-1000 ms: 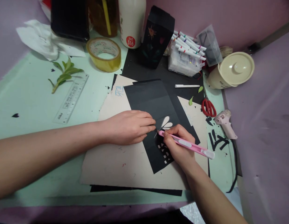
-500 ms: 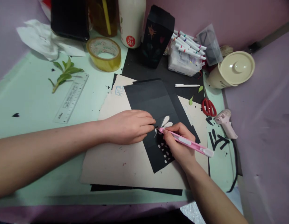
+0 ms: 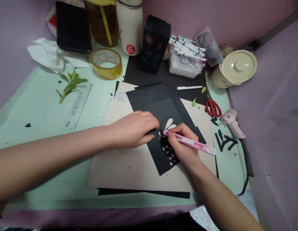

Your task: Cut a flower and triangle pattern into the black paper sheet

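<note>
My right hand [image 3: 183, 142] grips a pink and white craft knife [image 3: 194, 144], its tip down at a black sheet of paper [image 3: 152, 104]. Petal-shaped openings [image 3: 169, 124] and rows of small cut-outs show pale in that sheet, just above and below the knife tip. My left hand [image 3: 136, 128] lies palm down across the sheet's left edge, thumb apart from the other fingers, which bend near the blade. Under the sheet is a beige board [image 3: 115, 170] with ragged edges.
Left are a clear ruler [image 3: 76, 107], a leafy sprig [image 3: 70, 85] and a tape roll [image 3: 106, 64]. Behind stand a white bottle [image 3: 129, 29], a black box [image 3: 155, 43] and markers [image 3: 187, 46]. Right lie red scissors [image 3: 213, 108], a glue gun [image 3: 233, 123] and black scraps [image 3: 224, 141].
The fingers of my left hand have bent and drawn back slightly, and its thumb is further apart. The craft knife stays at nearly the same spot on the sheet. The view has shifted slightly.
</note>
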Motion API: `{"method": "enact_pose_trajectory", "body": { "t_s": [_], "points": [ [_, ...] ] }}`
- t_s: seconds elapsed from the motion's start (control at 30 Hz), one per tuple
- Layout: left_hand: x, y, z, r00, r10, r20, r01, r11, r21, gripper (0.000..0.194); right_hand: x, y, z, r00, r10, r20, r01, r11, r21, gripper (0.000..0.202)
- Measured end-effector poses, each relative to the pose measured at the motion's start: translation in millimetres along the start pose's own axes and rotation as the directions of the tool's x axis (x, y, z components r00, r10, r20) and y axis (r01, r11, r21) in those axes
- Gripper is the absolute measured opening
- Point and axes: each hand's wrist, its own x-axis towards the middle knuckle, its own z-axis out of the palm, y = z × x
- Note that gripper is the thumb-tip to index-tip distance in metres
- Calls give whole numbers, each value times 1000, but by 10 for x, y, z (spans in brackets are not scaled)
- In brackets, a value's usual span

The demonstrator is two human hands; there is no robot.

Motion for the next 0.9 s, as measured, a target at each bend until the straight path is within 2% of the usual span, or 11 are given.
{"method": "enact_pose_trajectory", "body": {
  "t_s": [0.07,0.17,0.33,0.43,0.5,0.53,0.67,0.77,0.83,0.9],
  "points": [
    [62,82,-36,996,-82,34,82,997,16,12,0,4,-3,1000,-12,9,12,1000,-3,12],
    [120,191,-17,984,-176,25,175,984,41,12,1,15,-29,1000,-28,12,28,1000,2,12],
    [49,321,178,958,-264,-107,271,961,54,21,13,26,-83,999,-22,-45,23,1000,21,13],
    [-34,320,290,963,-203,-177,220,972,84,21,20,7,-121,996,-42,-75,46,997,59,7],
    [-79,245,324,972,-139,-187,160,982,103,21,29,-9,-181,997,-60,-57,66,991,115,2],
    [-97,183,324,977,-104,-185,124,987,102,21,38,-15,-225,997,-65,-32,69,987,144,6],
    [-121,-135,235,996,43,-80,-40,998,40,28,130,-4,-440,993,-58,101,39,982,186,15],
    [-100,-291,132,986,164,2,-164,986,-31,29,278,2,-527,970,-60,237,21,986,164,13],
    [-90,-302,79,984,172,-47,-174,984,-38,26,401,-21,-518,944,-62,324,22,992,125,11],
    [-99,-247,50,984,132,-122,-131,991,20,23,521,-63,-471,908,-53,416,24,997,74,10]
  ]
}}
